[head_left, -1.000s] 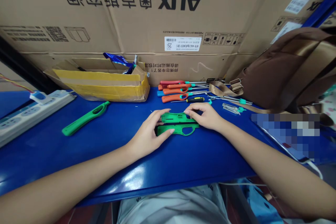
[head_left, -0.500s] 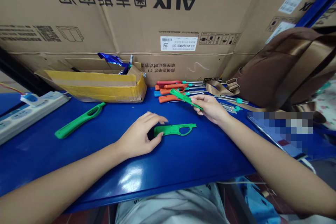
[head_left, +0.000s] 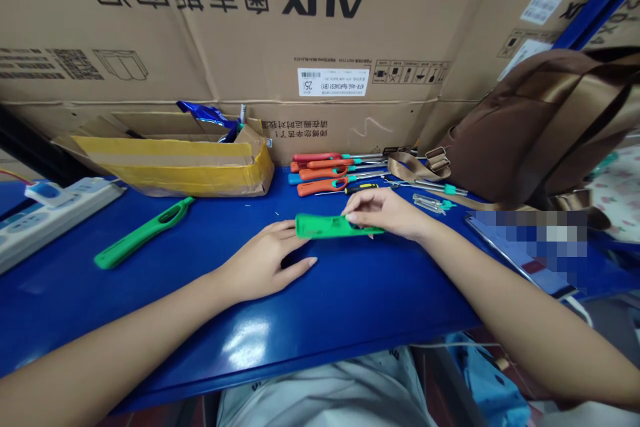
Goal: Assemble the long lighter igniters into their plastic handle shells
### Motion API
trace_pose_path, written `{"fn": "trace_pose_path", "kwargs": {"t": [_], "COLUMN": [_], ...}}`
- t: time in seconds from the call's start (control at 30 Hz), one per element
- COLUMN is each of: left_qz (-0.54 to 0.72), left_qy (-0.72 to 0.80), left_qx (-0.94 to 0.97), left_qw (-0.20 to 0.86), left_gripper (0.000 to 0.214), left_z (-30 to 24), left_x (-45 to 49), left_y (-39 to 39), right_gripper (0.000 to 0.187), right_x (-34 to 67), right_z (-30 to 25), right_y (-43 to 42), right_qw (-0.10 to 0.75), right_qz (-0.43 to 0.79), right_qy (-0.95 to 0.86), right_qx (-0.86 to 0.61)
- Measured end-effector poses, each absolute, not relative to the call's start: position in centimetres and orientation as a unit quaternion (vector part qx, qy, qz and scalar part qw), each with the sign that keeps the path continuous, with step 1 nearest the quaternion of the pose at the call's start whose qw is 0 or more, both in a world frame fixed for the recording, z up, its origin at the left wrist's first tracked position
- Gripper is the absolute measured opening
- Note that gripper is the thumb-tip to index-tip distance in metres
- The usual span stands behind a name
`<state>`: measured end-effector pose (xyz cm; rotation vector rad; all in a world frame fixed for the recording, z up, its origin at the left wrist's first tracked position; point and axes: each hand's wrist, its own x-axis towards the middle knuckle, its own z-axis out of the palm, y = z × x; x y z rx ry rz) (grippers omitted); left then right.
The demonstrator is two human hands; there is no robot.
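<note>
A green plastic handle shell of a long-necked lighter (head_left: 323, 226) is pinched in my right hand (head_left: 385, 213), just above the table and slightly blurred. My left hand (head_left: 270, 260) rests at the shell's left end, thumb spread away from the fingers. Its fingertips pass behind or against that end; whether they touch it I cannot tell. A second shell half does not show separately, and may lie under the held one. Farther left, another green lighter handle (head_left: 143, 233) lies on the blue table (head_left: 320, 320).
Several red, orange and blue lighters (head_left: 325, 173) lie at the back, with a black-and-yellow screwdriver (head_left: 367, 187) beside them. Metal parts with teal ends (head_left: 435, 203), a phone (head_left: 520, 260) and a brown bag (head_left: 520, 133) are right. A taped cardboard box (head_left: 175, 170) and power strip (head_left: 55, 220) stand left.
My right hand has moved down and slightly left, bringing its green shell over the spot where the other half lay. My left hand's fingers have straightened a little.
</note>
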<state>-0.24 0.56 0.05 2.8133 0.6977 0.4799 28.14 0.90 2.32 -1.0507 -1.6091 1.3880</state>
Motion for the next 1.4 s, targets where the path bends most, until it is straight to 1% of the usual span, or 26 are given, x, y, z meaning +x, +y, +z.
{"fn": "trace_pose_path", "kwargs": {"t": [0.1, 0.2, 0.27, 0.47, 0.6, 0.7, 0.77, 0.93, 1.4], "left_qz": [0.176, 0.21, 0.228, 0.237, 0.241, 0.25, 0.256, 0.263, 0.257], "left_qy": [0.243, 0.242, 0.243, 0.246, 0.236, 0.235, 0.234, 0.23, 0.227], "left_qx": [0.944, 0.932, 0.925, 0.923, 0.926, 0.923, 0.922, 0.921, 0.924], "left_qw": [0.139, 0.167, 0.182, 0.179, 0.17, 0.171, 0.175, 0.174, 0.17], "left_gripper": [0.052, 0.048, 0.046, 0.036, 0.034, 0.035, 0.036, 0.037, 0.038], "left_z": [-0.6, -1.1, -1.2, -0.9, -1.0, -0.9, -0.8, -0.7, -0.6], "left_x": [-0.3, -0.4, -0.4, -0.3, -0.2, -0.2, -0.2, -0.2, -0.4], "left_y": [1.0, 1.4, 1.5, 1.4, 1.3, 1.2, 1.2, 1.0, 1.0], "right_gripper": [0.027, 0.023, 0.022, 0.016, 0.022, 0.018, 0.013, 0.01, 0.011], "right_x": [28.3, 28.4, 28.4, 28.5, 28.9, 29.1, 29.1, 29.0, 29.1], "right_z": [2.2, 1.6, 1.1, 0.4, 1.0, 1.3, 1.2, 0.9, 1.7], "right_y": [0.6, 0.6, 0.8, 1.1, 0.8, 0.7, 0.8, 0.9, 0.3], "right_qw": [0.265, 0.219, 0.214, 0.248, 0.224, 0.198, 0.197, 0.207, 0.193], "right_qz": [0.509, 0.447, 0.39, 0.234, 0.149, 0.137, 0.138, 0.144, 0.177], "right_qy": [-0.731, -0.784, -0.812, -0.857, -0.875, -0.881, -0.884, -0.883, -0.894], "right_qx": [-0.368, -0.371, -0.378, -0.387, -0.402, -0.407, -0.401, -0.395, -0.364]}}
